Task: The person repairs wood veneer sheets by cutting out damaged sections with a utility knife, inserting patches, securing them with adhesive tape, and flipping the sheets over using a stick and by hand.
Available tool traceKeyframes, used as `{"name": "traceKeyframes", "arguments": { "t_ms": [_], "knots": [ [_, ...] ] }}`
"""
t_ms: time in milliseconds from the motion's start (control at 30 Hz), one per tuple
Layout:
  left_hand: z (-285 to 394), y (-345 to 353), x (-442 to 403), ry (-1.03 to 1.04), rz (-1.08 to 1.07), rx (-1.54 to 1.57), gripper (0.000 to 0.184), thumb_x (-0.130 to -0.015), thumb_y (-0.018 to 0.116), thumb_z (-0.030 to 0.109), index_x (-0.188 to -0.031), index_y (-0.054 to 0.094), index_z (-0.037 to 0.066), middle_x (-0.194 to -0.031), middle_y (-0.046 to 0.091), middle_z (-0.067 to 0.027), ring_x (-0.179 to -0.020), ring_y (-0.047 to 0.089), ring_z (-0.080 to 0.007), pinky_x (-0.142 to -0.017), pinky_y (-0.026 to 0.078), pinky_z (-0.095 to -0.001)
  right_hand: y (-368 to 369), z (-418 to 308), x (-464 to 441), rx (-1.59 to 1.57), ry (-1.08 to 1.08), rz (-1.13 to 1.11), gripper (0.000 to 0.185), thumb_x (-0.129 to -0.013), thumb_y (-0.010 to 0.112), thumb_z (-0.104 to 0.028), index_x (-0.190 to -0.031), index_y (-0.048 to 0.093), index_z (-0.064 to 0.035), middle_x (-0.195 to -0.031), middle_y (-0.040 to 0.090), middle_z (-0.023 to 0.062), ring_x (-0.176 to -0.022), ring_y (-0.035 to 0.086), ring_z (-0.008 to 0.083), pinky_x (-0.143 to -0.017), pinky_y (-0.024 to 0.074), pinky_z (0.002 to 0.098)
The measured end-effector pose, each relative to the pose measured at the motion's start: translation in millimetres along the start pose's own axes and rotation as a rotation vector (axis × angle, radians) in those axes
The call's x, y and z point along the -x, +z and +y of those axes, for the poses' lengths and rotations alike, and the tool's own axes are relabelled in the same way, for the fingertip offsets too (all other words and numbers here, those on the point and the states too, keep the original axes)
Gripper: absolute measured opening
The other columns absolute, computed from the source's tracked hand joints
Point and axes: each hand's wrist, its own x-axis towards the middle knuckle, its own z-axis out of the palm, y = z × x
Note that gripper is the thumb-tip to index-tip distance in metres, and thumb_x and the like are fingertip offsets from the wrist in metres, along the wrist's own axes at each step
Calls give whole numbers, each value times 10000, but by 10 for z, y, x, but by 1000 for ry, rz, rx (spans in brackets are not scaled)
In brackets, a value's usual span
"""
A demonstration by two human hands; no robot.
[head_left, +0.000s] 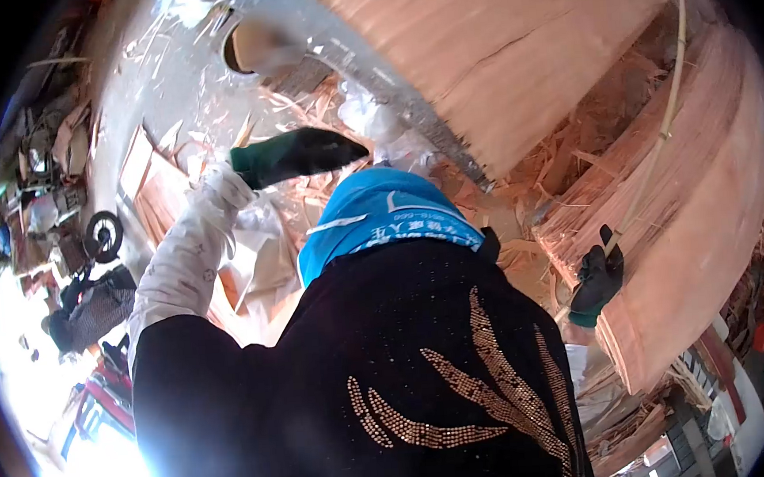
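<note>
My left hand (301, 155), in a dark glove with a green cuff, is held out in front of my waist. Its fingers are stretched out together and nothing shows in them. On the right, my gloved right hand (599, 278) is closed around a long thin wooden stick (667, 112), which slants from the top right down past my wrist. Behind that hand lies a curved stack of reddish wood veneer sheets (699, 207). A large flat veneer sheet (510, 43) spreads at the top, apart from both hands. A blue apron (380, 208) covers my waist.
Wood scraps and splinters (317, 190) litter the floor around me. A blurred round brown object (253, 45) sits at the upper left. A pale metal edge (427, 116) runs beside the big sheet. At far left are a black wheel (104, 237) and piled clutter.
</note>
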Motion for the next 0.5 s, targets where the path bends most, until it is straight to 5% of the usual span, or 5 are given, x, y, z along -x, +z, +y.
{"name": "traceKeyframes", "arguments": {
  "t_ms": [67,167,333,433,500],
  "knots": [
    [156,184,82,-312,-86,310,392,-991,505,238,-1303,531,1,-1287,584,-136,-1188,544,-214,-1042,404,-338,73,29,71,29,5,-14,377,-877,591,-19,-1254,583,-31,-713,492,-56,-558,401,17,-458,296,174],
    [294,372,182,-467,-157,215,408,-996,499,264,-1314,525,8,-1292,580,-130,-1180,546,-207,-1029,417,-342,87,137,87,-8,-31,-26,372,-868,612,-25,-1240,595,-29,-742,536,-43,-559,421,21,-459,306,178],
    [126,670,369,-558,-106,449,406,-971,544,292,-1276,566,24,-1207,623,-115,-1071,586,-166,-946,465,-321,34,239,166,25,-81,-51,380,-865,603,-18,-1244,590,-25,-734,526,-42,-558,429,30,-469,311,180],
    [173,684,360,-468,-168,196,373,-954,559,258,-1247,586,30,-1160,634,-127,-1036,596,-164,-920,474,-322,17,292,217,-18,-85,-62,381,-874,588,-21,-1255,585,-31,-735,516,-47,-563,423,29,-483,316,181],
    [228,647,343,-446,-185,146,339,-947,539,273,-1135,631,6,-1005,658,-119,-841,639,-169,-751,526,-316,-25,428,218,-115,-87,-120,380,-879,591,-37,-1259,585,-42,-742,516,-47,-568,420,30,-492,319,181]
  ]
}}
